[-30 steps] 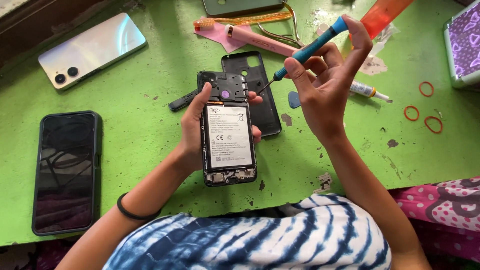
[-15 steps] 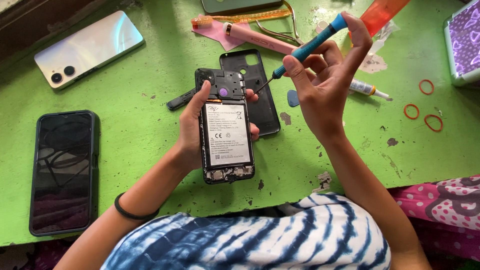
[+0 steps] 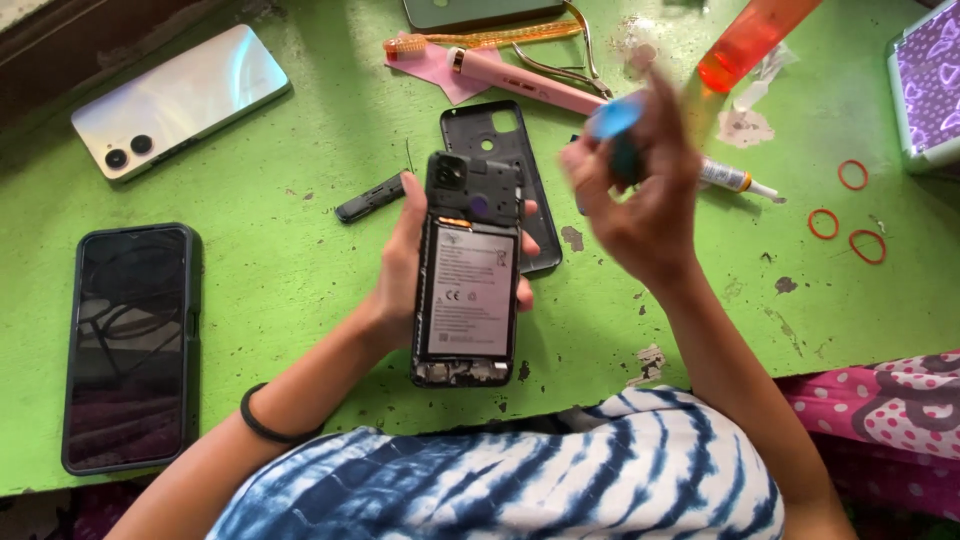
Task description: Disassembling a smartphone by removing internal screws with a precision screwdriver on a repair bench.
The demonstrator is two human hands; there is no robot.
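My left hand (image 3: 400, 265) holds an opened black phone (image 3: 467, 270) with its back off, so the battery and inner cover show, tilted up above the green table (image 3: 300, 130). My right hand (image 3: 640, 190), blurred by motion, is closed around a blue-handled screwdriver (image 3: 615, 120) to the right of the phone, with the tip away from it. The phone's removed black back cover (image 3: 505, 160) lies on the table behind the phone.
A black phone (image 3: 130, 345) lies face up at the left, a silver phone (image 3: 180, 100) at the far left. A small black strip (image 3: 370, 197), a pink tool (image 3: 525, 80), tweezers (image 3: 570, 50), an orange bottle (image 3: 750, 40), a glue tube (image 3: 735, 180) and red rubber bands (image 3: 850, 210) lie about.
My right hand has drawn the screwdriver away from the phone and turned it in the hand. My left hand has lifted and tilted the phone up.
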